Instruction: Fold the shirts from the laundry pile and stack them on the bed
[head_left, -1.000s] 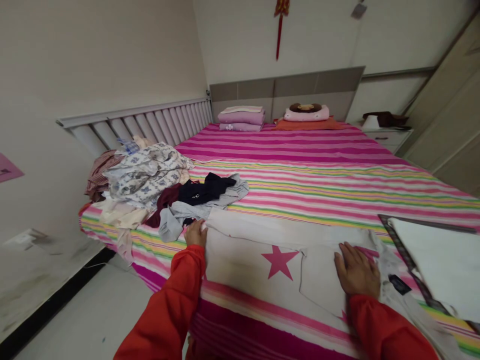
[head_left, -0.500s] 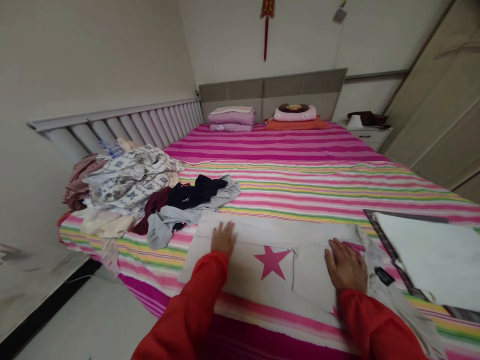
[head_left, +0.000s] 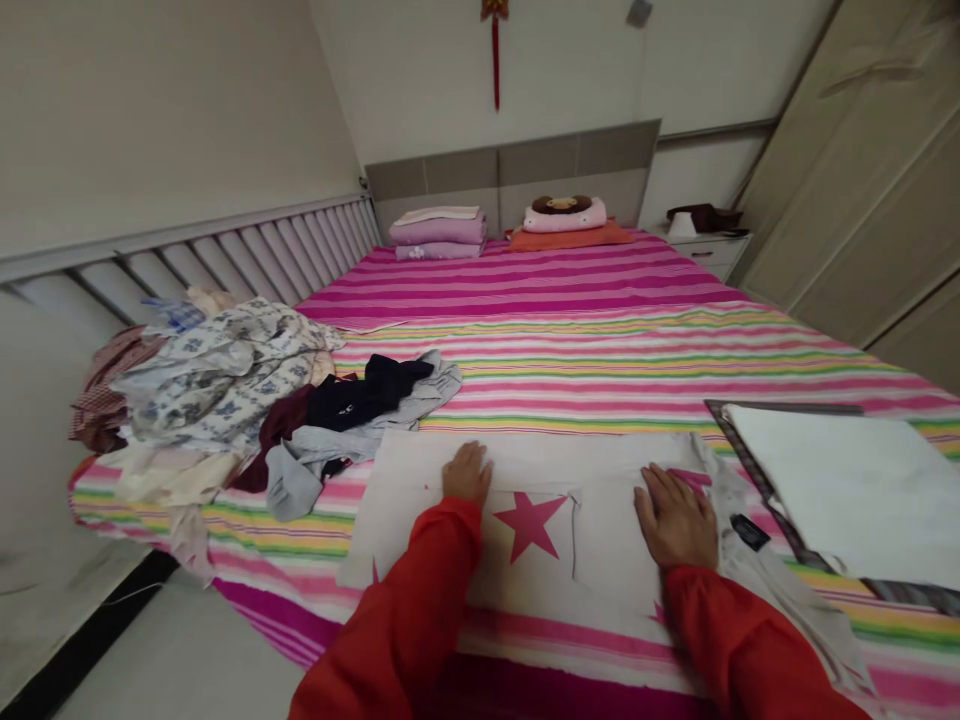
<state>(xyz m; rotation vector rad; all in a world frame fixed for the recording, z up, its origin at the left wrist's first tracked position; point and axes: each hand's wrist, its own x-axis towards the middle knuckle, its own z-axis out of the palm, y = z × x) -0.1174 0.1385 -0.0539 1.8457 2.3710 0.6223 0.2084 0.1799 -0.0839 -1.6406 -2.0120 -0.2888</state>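
Observation:
A pale grey garment with pink stars (head_left: 525, 590) is spread in folded layers on the striped bed. Flat on its upper left part rests my left hand (head_left: 468, 474), fingers stretched out, left of the large star. My right hand (head_left: 678, 518) presses on the folded-over part at the right, fingers extended, and grips nothing. Beyond it, the garment's bunched end carries a small black label (head_left: 750, 532). Both forearms wear red sleeves.
Rumpled clothes (head_left: 217, 375) lie heaped at the left, beside navy (head_left: 367, 393) and grey garments. A folded white cloth (head_left: 855, 480) on a dark checked one lies at right. Folded purple bedding (head_left: 439, 232) and a pink pillow (head_left: 564, 215) sit by the headboard (head_left: 517, 165).
My left hand has slid slightly right across the garment, toward the large star. My right hand stays on the folded part. The camera view has shifted somewhat to the right.

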